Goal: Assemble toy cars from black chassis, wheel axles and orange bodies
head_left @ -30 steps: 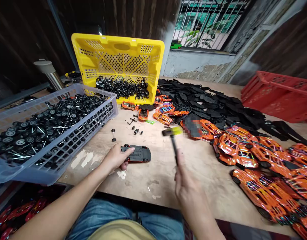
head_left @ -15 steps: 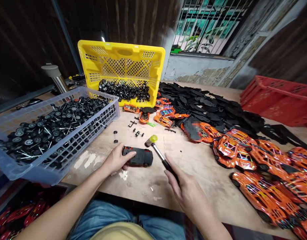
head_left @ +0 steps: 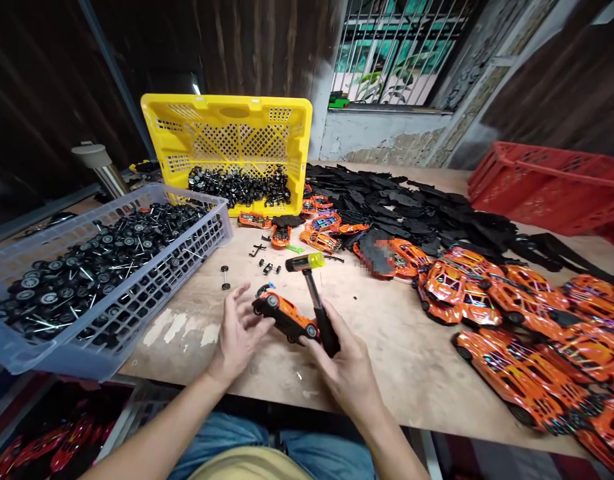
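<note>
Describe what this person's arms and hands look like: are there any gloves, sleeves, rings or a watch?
Both arms are bare from the elbow down, with no sleeves in view. The left hand and the right hand wear no gloves, and no rings, watch or wristband show on either. Below them the person wears blue jeans and a yellowish top.

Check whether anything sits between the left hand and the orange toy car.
Nothing visible does. The left hand is open right beside the orange toy car, its fingers at the car's front end. The right hand holds the small hammer along the car's far side.
</note>
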{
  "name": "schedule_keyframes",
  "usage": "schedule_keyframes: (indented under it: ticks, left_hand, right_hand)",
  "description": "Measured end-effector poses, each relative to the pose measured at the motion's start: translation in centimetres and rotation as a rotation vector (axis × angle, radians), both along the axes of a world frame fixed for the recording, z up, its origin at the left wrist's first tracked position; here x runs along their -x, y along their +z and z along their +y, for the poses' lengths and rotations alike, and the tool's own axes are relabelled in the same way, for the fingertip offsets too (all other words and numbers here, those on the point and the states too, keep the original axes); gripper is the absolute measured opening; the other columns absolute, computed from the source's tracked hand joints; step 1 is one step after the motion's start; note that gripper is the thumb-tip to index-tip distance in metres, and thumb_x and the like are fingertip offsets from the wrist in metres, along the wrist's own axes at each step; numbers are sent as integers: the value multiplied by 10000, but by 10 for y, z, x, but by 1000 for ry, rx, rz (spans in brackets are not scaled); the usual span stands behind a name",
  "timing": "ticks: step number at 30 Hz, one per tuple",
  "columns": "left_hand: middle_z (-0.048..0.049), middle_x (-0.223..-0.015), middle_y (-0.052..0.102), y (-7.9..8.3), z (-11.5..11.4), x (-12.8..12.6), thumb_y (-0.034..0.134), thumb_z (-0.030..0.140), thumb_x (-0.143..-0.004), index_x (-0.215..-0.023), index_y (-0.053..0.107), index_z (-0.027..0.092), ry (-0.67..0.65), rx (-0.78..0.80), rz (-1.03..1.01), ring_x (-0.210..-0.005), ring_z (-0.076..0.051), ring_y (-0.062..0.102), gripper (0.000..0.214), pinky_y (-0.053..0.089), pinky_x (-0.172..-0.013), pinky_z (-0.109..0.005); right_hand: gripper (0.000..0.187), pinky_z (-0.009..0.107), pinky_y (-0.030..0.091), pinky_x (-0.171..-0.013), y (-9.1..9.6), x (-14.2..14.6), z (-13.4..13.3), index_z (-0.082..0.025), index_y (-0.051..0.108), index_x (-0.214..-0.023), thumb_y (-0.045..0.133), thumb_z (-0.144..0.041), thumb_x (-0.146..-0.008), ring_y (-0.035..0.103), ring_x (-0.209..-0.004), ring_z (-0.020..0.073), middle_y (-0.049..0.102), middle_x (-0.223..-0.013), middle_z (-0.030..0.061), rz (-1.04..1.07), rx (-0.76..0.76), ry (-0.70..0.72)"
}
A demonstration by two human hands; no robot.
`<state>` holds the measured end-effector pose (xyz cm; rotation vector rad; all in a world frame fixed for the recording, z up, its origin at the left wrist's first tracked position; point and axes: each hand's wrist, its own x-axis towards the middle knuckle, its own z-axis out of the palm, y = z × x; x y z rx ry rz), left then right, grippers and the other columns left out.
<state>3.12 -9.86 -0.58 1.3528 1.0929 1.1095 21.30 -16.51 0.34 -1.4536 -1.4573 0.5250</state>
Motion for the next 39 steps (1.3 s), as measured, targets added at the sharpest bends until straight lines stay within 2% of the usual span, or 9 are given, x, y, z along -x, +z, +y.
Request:
schedule_keyframes:
  ticks: [4,9,14,18,23,28,33,37,39]
  left_hand:
    - [-132,-1063,705,-1,-18,-28,682,584,-739,-1102,608,140,-211,445,-292,-883,-209,698,579,576,-737,-293]
    - [-111,-669,726,9,-4,-24,741,597,-647,-772,690,67,-306,800,12,-375,-86,584,548,401,-342,-151]
    - [-82,-558,701,19,14,-15,737,536,-677,-694,662,88,-361,861,228,-302,-91,543,455,349,-285,-149]
    - [-46,-451,641,21,15,-16,717,546,-686,-637,638,97,-391,837,260,-277,-77,502,458,303,-272,-137]
    - [-39,-415,610,20,15,-17,715,603,-647,-627,645,99,-413,809,266,-294,-85,501,509,302,-289,-148]
    - [-44,-467,632,17,14,-16,680,644,-654,-641,623,109,-430,783,290,-298,-74,481,538,285,-308,-157]
    - [-39,-667,692,24,8,-10,534,491,-856,-918,642,150,-466,378,565,-471,-147,628,364,450,-446,-226]
    - [-80,-934,698,39,9,-11,576,222,-853,-1005,641,187,-356,-395,1042,-846,-248,678,170,525,-749,-353]
    - [-79,-1006,674,40,12,-16,577,128,-821,-1045,620,196,-365,-599,1109,-931,-257,650,239,523,-806,-373]
  right_hand:
    - [644,377,491,-999,-11,10,0,-145,373,-1449,603,-337,-878,618,-1141,230,646,-1244,128,128,52,-102]
    - [494,351,568,-859,-1,-5,-13,-131,475,-1394,453,-338,-946,701,-934,215,694,-1148,138,-56,167,-69]
    - [539,340,577,-805,12,-18,-37,-219,336,-1494,412,-251,-961,699,-831,203,692,-1091,129,-343,-27,-116]
    - [502,281,579,-582,10,-22,-35,-264,433,-1446,373,-217,-950,664,-575,182,707,-811,70,-508,117,77]
    - [550,304,580,-744,12,-20,-23,-249,276,-1516,338,-227,-970,713,-866,214,705,-1098,104,-427,62,-29]
    - [519,302,567,-704,0,-34,-5,-281,355,-1481,356,-213,-967,723,-825,216,735,-1043,80,-522,295,64]
    - [470,434,530,-837,4,-57,21,-222,522,-1376,456,-374,-936,654,-939,272,676,-1061,131,-514,148,-209]
    - [519,390,513,-914,19,-48,21,-237,487,-1395,472,-468,-931,590,-1104,244,597,-1230,120,-177,77,-34]
    - [533,353,514,-916,23,-42,15,-243,487,-1390,549,-450,-903,603,-1094,224,607,-1226,100,-78,139,80]
